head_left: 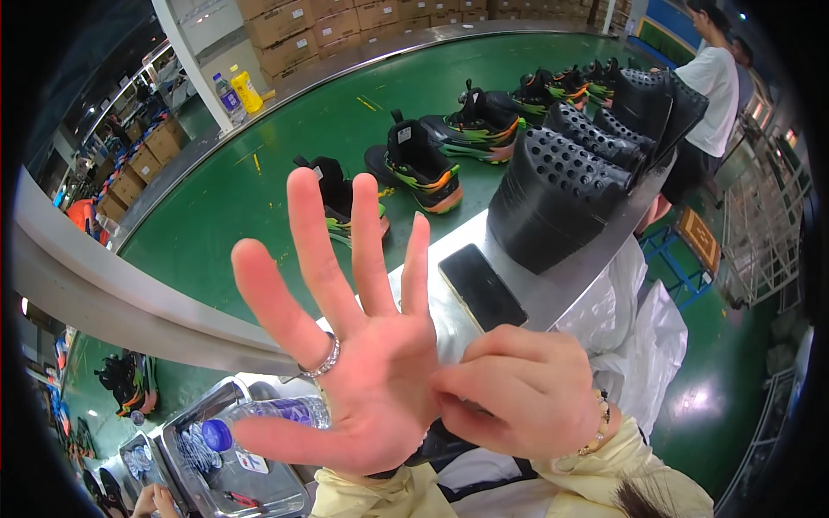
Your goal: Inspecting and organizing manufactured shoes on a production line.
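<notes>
My left hand (380, 388) is raised with its palm toward me, fingers spread and thumb out to the left. A ring (325, 356) circles its index finger, and nothing lies in the palm. My right hand (522, 388), with a beaded bracelet (599, 423) at the wrist, is closed, its curled fingers against the outer edge of the left palm. Whether it pinches anything is hidden. Just beyond lies a dark-screened phone (482, 287) on a metal table (566, 298). Behind the left fingers stands a black sneaker (335, 194) with green and orange trim.
More sneakers (414, 164) line a green surface (319, 112). Black perforated boot-like forms (561, 198) stand at the right, near a person (712, 86) in white. A clear bottle (289, 411) lies across a metal tray (268, 483) at lower left; another person's hand (155, 501) is nearby.
</notes>
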Tool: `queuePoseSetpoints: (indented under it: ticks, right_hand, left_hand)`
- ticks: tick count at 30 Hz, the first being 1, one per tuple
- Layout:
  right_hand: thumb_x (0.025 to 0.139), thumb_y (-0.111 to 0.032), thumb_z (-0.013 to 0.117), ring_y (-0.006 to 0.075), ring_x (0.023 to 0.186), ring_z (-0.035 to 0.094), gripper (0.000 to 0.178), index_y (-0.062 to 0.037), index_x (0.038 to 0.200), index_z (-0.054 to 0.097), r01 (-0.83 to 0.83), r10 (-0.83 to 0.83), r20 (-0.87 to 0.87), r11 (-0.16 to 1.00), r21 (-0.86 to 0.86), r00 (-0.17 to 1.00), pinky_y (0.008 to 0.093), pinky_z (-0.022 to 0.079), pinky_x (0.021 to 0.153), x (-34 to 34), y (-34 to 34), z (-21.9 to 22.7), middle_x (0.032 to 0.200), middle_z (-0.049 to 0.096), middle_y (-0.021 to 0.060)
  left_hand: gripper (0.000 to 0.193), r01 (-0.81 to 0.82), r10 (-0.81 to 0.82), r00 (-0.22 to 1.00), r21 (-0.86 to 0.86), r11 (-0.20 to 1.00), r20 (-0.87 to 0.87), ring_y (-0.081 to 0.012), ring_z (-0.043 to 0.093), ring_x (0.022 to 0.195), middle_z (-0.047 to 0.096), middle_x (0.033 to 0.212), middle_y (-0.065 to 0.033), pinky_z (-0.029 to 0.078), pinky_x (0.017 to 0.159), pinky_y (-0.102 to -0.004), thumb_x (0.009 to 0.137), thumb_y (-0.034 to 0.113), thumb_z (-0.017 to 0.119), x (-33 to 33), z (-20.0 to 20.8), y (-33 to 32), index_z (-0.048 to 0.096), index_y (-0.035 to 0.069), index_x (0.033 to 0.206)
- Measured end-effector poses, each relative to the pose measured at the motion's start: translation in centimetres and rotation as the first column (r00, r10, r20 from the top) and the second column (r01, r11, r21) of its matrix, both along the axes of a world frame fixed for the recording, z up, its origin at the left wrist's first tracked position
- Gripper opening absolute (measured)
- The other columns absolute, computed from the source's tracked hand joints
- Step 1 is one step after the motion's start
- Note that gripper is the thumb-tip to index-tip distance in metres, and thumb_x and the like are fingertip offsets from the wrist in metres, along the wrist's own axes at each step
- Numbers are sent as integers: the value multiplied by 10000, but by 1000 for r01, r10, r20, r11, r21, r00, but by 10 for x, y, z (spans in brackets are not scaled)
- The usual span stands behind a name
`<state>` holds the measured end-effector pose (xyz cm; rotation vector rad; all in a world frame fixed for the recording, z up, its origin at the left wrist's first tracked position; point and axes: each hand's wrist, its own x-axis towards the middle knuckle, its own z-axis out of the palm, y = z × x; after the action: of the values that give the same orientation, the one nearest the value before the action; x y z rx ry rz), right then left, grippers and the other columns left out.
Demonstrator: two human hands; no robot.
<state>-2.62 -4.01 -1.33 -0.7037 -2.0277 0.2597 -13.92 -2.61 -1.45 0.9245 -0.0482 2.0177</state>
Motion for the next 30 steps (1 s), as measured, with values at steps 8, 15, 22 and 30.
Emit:
queuePoseSetpoints:
  ticks: [8,15,22,30]
  right_hand:
    - [570,-129,652,135,613,522,288,-21,831,598,-46,15,186,986,160,982,249,437,468,-14,-7,8,665,496,-2]
    - [608,-15,697,174,571,549,201,-65,782,611,86,-86,-1,991,99,996,269,441,490,-14,8,25,640,541,15]
    - [798,-226,713,234,774,617,302,-17,995,618,759,-756,60,649,-48,651,328,487,676,79,44,57,860,612,94]
    - [768,-459,722,371,887,640,546,14,1022,619,752,-638,479,654,-76,603,430,504,773,133,63,47,923,658,200]
  left_hand:
    - [856,-110,125,963,73,991,-240,-427,43,1466,-26,1615,-147,56,1125,-658,872,794,191,-20,-3,-3,62,292,1553]
    - [832,-78,88,984,71,994,-153,-421,113,1457,59,1606,-168,94,1150,-609,893,766,188,-34,5,-5,126,257,1549]
    - [564,-886,232,165,-41,463,-959,-396,259,1416,225,1535,-252,235,1145,-451,840,365,696,-117,-81,81,528,101,1310]
    - [396,-920,-8,122,-116,374,-993,-408,549,1115,415,1364,-274,456,942,-435,713,235,783,-136,-166,119,605,44,1010]
